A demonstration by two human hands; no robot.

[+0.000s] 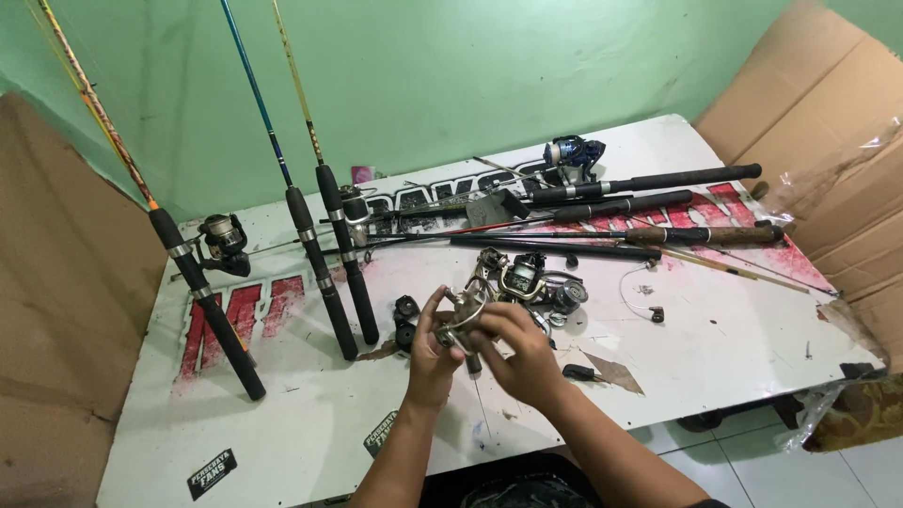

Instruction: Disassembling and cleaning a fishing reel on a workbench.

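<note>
A silver spinning reel (463, 320) sits between a person's two bare hands above the near middle of a white table (310, 423), its wire bail arching up and toward the far side; the run of its long axis is hard to read, since fingers cover much of the body. The left hand (430, 353) grips the reel from the left, its forefinger raised and curved over the top while the thumb presses the side. The right hand (522, 353) closes on it from the right, fingers bent and bunched around the lower body, where a short dark stub pokes downward. Just beyond the reel, a cluster of loose reels and reel parts (531, 282) lies on the table, and a small black round part (406, 309) rests just left of the left hand. Farther left of the reel, three fishing rods stand with black foam handles planted on the table and their thin shafts leaning up against the green wall: an orange-shafted rod (202, 292) carrying a dark reel (224, 240), a blue-shafted rod (315, 268) and a yellow-shafted rod (350, 263). Beyond the reel, toward the wall, several more rods (640, 183) lie flat, their handles pointing right, with a blue reel (571, 152) among them. A black screwdriver-like tool (580, 373) lies just right of the right hand. Brown cardboard sheets (828, 141) lean at both ends of the table. No box or tray shows on the tabletop.
</note>
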